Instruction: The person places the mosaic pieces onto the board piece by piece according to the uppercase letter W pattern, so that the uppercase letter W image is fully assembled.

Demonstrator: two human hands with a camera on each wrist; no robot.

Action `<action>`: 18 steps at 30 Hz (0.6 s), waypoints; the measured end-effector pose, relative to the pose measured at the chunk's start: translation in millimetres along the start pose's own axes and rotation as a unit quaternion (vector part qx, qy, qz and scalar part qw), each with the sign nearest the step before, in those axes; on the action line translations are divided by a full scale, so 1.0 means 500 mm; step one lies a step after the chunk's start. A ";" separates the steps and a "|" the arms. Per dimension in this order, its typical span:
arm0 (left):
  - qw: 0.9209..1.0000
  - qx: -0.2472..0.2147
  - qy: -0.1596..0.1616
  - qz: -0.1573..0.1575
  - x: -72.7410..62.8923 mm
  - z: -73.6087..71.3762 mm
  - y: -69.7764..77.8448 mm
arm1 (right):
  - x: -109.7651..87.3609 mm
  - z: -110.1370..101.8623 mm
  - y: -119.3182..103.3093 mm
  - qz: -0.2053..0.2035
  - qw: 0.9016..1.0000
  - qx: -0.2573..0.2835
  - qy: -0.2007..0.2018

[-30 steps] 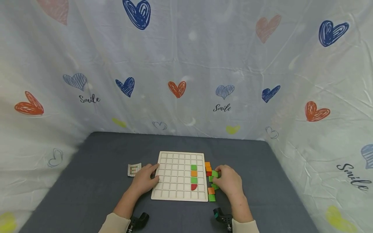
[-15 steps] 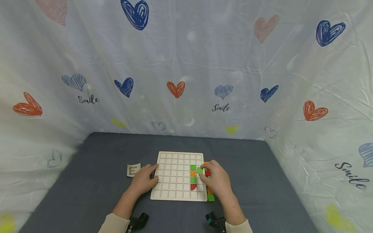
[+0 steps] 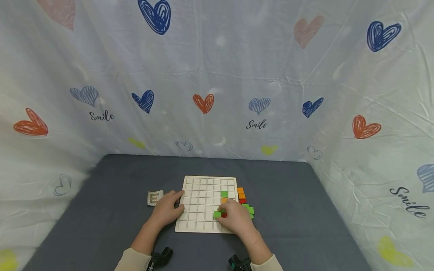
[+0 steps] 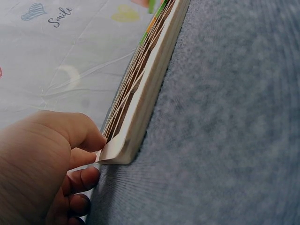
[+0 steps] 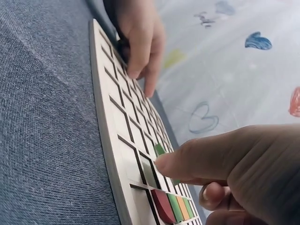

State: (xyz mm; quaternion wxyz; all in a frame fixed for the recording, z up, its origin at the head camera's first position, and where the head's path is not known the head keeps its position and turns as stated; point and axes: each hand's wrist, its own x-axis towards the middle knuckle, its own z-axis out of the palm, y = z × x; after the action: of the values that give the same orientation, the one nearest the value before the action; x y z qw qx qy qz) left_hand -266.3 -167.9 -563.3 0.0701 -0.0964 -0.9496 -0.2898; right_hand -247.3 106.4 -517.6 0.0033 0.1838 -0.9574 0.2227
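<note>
My right hand [image 3: 237,216] pinches a green square tile [image 3: 217,214] between thumb and fingers, close over a pale wooden grid board [image 3: 196,227]. In the right wrist view the thumb covers part of that green tile. Beside it a red rounded tile [image 5: 161,206], an orange tile [image 5: 183,207] and green ones sit in a row in the grid cells. My left hand [image 3: 167,207] rests at the board's left edge, thumb and index finger spread apart along the rim. The left wrist view shows the thumb [image 4: 89,136] touching the rim near a corner.
A small printed card [image 3: 155,197] with a grid pattern lies left of the board, partly behind the left hand. Loose orange tiles [image 3: 241,192], a red tile [image 3: 242,201] and several green tiles [image 3: 250,209] lie along the board's right side.
My right hand has taken a green tile from the pile at the right and carried it left and nearer over the board. The left hand stays at the board's edge.
</note>
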 end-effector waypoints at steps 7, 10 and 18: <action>1.000 -0.003 -0.008 -0.008 0.000 0.000 0.000 | -0.005 0.001 -0.001 -0.008 1.000 0.005 -0.018; 1.000 -0.004 -0.011 -0.010 0.001 0.000 0.001 | -0.009 0.002 -0.004 -0.009 1.000 0.005 -0.014; 1.000 -0.001 -0.009 -0.012 0.001 0.002 0.000 | -0.008 0.007 -0.008 -0.021 1.000 0.000 0.019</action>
State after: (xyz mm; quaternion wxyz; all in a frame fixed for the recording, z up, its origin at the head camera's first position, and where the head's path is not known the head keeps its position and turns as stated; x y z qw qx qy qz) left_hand -266.7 -167.2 -564.0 0.0579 -0.0882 -0.9511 -0.2903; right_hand -241.6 103.0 -519.2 0.0265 0.1996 -0.9531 0.2258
